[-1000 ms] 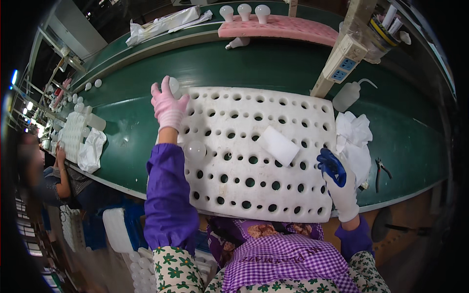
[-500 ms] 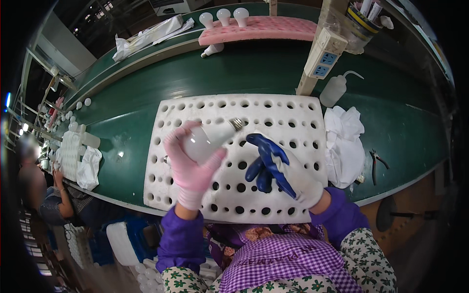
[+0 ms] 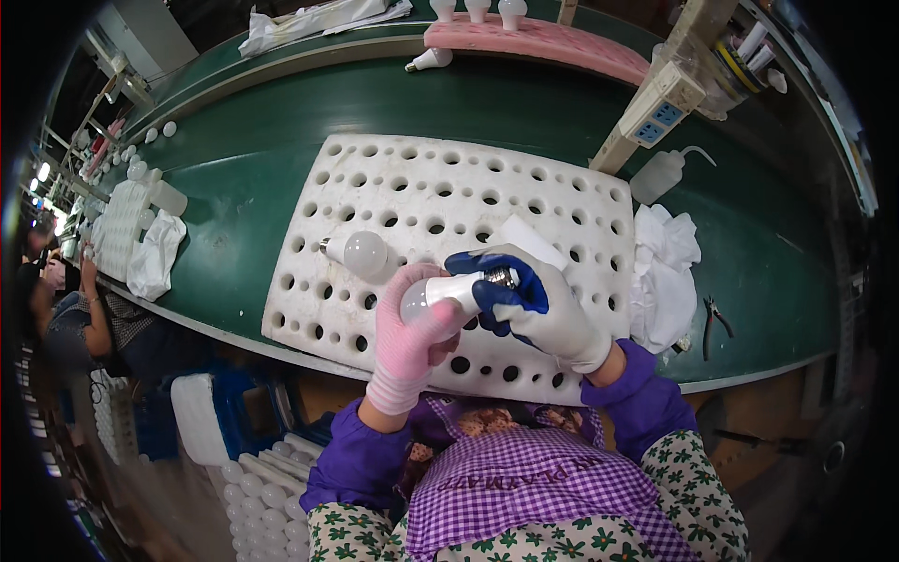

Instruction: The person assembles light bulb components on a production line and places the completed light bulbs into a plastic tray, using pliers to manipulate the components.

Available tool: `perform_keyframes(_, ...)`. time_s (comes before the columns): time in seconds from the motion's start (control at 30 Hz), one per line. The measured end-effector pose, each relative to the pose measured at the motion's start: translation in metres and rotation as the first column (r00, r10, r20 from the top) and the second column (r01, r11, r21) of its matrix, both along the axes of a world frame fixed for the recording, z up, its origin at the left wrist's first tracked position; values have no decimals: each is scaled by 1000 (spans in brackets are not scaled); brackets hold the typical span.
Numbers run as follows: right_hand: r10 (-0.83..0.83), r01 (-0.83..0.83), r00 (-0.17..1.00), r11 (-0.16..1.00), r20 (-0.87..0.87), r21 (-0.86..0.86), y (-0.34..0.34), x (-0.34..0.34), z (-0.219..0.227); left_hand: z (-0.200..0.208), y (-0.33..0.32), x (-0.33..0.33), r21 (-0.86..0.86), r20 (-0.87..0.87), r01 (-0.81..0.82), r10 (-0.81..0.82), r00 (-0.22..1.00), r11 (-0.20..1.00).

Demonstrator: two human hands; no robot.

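My left hand [image 3: 417, 328], in a pink striped glove, is closed around the white globe of a light bulb [image 3: 453, 290]. The bulb lies tilted, its metal screw base towards the right. My right hand [image 3: 538, 304], in a white glove with blue coated fingers, has its fingers curled around the bulb near that base. Behind the right hand shows a white flat piece [image 3: 534, 242], whose kind I cannot make out. A second light bulb [image 3: 365, 253] lies on its side on the white foam board [image 3: 309, 220], left of my hands.
Behind, several bulbs stand on a pink foam block [image 3: 552, 45], and one bulb [image 3: 431, 60] lies below it. At the right are a squeeze bottle [image 3: 658, 176], white cloth [image 3: 663, 272], pliers [image 3: 716, 323] and a socket post [image 3: 660, 108]. Another person [image 3: 80, 318] sits far left.
My left hand has moved lower and right with its bulb, uncovering the bulb lying on the board. My right hand has come to the bulb and closed around its base end. The view has shifted.
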State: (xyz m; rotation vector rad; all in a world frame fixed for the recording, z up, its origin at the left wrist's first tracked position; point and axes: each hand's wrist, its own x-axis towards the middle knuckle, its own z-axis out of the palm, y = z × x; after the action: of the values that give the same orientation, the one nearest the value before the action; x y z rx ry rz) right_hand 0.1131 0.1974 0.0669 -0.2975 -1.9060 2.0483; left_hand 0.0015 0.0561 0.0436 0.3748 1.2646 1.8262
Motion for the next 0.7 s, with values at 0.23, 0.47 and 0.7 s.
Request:
perform_keyframes(0.23,148,-127,989,851,0,510,15,-3,-2,-33,-10,-10,287,749,197,-348,564,937)
perform_keyframes(0.47,71,-64,993,995,93,-79,13,1,3,-33,-4,2,312,696,134,-322,641,941)
perform_keyframes(0.7,36,-16,997,967,74,-255,16,7,-8,-24,-1,6,255,631,135,-270,728,958)
